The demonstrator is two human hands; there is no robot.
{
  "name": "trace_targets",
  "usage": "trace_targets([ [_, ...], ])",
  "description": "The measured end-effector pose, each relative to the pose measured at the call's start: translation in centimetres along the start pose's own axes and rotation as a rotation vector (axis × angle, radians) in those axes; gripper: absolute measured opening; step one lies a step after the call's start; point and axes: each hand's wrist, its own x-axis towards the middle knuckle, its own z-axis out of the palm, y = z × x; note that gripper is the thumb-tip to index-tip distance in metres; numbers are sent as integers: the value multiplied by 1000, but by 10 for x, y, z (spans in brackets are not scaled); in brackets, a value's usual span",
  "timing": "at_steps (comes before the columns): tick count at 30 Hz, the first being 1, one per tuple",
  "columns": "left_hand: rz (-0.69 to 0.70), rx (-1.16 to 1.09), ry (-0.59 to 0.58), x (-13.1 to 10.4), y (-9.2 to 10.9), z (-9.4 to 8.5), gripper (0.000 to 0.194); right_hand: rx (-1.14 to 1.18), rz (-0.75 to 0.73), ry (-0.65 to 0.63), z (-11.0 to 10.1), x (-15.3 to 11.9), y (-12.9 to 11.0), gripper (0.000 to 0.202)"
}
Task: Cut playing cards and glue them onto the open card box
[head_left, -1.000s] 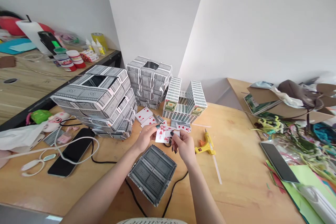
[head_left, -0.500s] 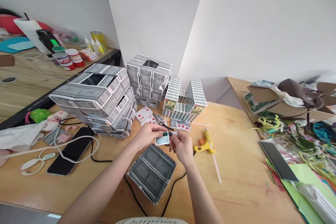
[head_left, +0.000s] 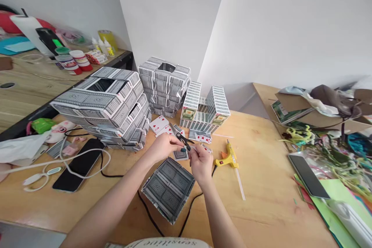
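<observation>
My left hand (head_left: 166, 146) and my right hand (head_left: 201, 161) meet in the middle, fingertips pinched close together around a playing card (head_left: 180, 155). The card's grey patterned back shows below my left fingers, while its right part is hidden by my right hand. Just beyond my fingers lies a pair of scissors (head_left: 183, 138) with black handles. Heart playing cards (head_left: 159, 124) are spread near the blades, and more cards (head_left: 200, 136) lie to their right. Directly below my hands stands an open square tray made of grey-backed cards (head_left: 168, 190).
Two larger card-covered structures (head_left: 95, 104) (head_left: 164, 83) stand at left and back. Upright card boxes (head_left: 205, 112) are behind the scissors. A yellow glue gun (head_left: 228, 157) lies to the right, its black cord running around the tray. Phones (head_left: 78, 166) (head_left: 308, 176) lie on both sides.
The card between my hands has turned from a pale, shiny look to showing its dark patterned back. The scissors and a card behind my right hand show more clearly.
</observation>
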Motion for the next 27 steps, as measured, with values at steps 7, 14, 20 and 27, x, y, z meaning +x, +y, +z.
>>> trace_targets([
  [7,102,130,87,-6,2,7,11,-166,-112,19,-4,-1,-6,24],
  [14,200,221,191,-14,10,14,10,-203,-116,-99,-16,6,-8,20],
  [20,318,461,387,-18,14,15,15,-275,-398,-18,-34,15,-16,28],
  [27,368,494,314,-22,25,15,12,-89,-549,-47,-24,23,-25,16],
])
